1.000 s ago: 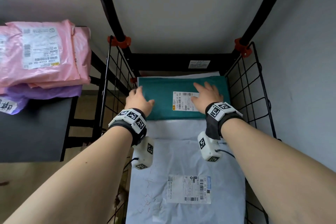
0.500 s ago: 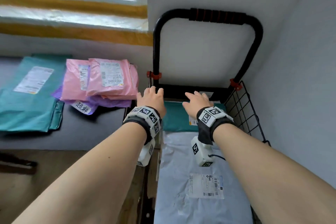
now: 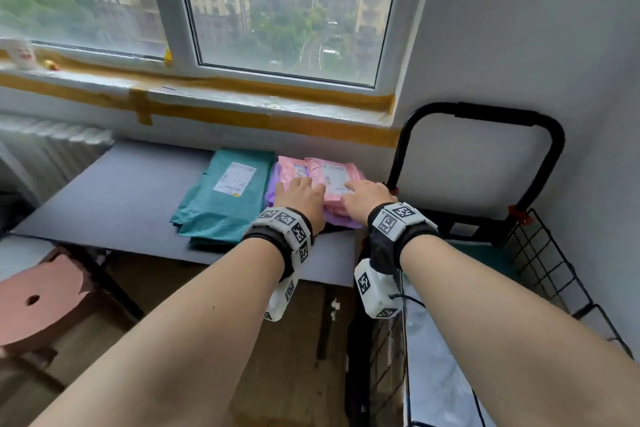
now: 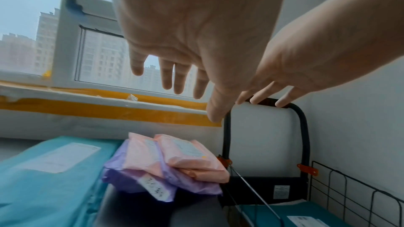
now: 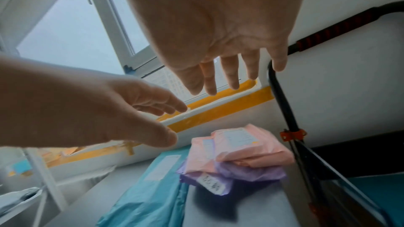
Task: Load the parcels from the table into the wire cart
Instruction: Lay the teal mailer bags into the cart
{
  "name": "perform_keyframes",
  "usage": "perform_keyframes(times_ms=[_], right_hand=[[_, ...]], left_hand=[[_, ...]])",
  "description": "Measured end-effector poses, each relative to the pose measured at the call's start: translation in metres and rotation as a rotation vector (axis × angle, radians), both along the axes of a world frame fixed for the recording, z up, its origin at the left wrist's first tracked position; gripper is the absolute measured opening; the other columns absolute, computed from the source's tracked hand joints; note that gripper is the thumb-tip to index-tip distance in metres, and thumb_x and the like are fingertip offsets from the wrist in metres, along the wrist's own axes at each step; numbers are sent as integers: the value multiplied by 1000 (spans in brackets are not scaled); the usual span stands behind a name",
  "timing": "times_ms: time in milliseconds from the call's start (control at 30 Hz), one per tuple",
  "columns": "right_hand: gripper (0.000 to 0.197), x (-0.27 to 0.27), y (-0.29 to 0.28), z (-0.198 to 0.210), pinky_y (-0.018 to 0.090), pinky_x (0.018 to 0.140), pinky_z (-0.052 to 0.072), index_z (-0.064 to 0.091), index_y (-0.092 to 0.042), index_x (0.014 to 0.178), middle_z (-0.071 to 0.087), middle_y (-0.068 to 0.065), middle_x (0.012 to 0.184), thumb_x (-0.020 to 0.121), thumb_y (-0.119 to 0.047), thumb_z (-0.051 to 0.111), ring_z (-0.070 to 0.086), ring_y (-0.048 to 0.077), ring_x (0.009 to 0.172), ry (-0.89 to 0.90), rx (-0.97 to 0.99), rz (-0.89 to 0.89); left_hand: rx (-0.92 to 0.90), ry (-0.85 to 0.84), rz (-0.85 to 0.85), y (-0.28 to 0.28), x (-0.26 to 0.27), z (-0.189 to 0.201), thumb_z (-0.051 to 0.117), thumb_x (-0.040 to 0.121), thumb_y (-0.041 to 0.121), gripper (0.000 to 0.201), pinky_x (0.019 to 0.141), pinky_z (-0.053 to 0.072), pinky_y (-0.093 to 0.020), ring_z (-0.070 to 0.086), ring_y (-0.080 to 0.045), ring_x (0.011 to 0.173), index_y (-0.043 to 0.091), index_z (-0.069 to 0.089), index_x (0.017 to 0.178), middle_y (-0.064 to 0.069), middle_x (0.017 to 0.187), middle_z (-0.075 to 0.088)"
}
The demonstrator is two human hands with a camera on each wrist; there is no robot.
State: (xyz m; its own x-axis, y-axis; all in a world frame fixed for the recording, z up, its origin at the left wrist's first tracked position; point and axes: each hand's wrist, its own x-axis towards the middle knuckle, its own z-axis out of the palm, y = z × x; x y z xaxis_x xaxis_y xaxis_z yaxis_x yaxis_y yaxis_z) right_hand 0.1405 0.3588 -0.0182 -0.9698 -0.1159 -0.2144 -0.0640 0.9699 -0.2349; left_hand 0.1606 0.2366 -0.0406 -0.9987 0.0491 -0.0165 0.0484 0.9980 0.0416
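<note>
On the grey table (image 3: 121,204) lies a stack of pink parcels (image 3: 334,172) on a purple parcel (image 3: 272,189), with teal parcels (image 3: 225,204) to their left. Both hands hover over the pink stack with straight fingers, the left hand (image 3: 301,196) at its left side and the right hand (image 3: 365,194) at its right. The wrist views show the left hand (image 4: 174,84) and right hand (image 5: 225,78) above the pink parcels (image 4: 186,154), holding nothing. To the right stands the wire cart (image 3: 540,260), with a teal parcel (image 3: 481,253) and a pale grey parcel (image 3: 440,357) inside.
The cart's black handle (image 3: 485,113) stands against the wall at the back right. A taped window sill (image 3: 242,97) runs behind the table. A pink stool (image 3: 38,298) sits low at the left, and a radiator (image 3: 52,149) is behind it.
Both hands have left the teal parcel in the cart and moved up and left over the pink stack on the table. The head view has lifted toward the window.
</note>
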Motion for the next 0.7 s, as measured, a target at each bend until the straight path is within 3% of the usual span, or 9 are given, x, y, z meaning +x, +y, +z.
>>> perform_keyframes(times_ms=[100,167,367,700], right_hand=[[40,13,-42,4,35,103,37,49,-25,134,49,7,141,94,-30,44,45,30,128,-5,20,83],[43,19,-67,5,36,104,40,49,-24,135,49,8,141,92,-22,44,45,31,128,-6,-5,112],[49,26,-123,7,31,100,39,35,-15,146,49,8,142,98,-19,37,44,30,130,32,53,262],[45,-19,-184,-28,30,101,42,50,-17,137,51,6,140,92,-12,44,50,25,126,-54,-18,308]], left_hand=[[-16,-18,18,-42,19,7,54,89,27,45,110,24,-48,32,-25,135,20,46,133,-7,140,41],[-25,-19,45,-68,29,9,53,89,26,43,110,25,-48,33,-25,134,21,47,132,-7,139,42],[-24,-1,145,-132,49,5,53,90,28,48,107,31,-43,36,-23,132,21,44,136,-5,137,43],[-49,-116,250,-210,22,-30,50,89,24,48,104,32,-41,38,-22,129,21,43,136,-5,136,43]])
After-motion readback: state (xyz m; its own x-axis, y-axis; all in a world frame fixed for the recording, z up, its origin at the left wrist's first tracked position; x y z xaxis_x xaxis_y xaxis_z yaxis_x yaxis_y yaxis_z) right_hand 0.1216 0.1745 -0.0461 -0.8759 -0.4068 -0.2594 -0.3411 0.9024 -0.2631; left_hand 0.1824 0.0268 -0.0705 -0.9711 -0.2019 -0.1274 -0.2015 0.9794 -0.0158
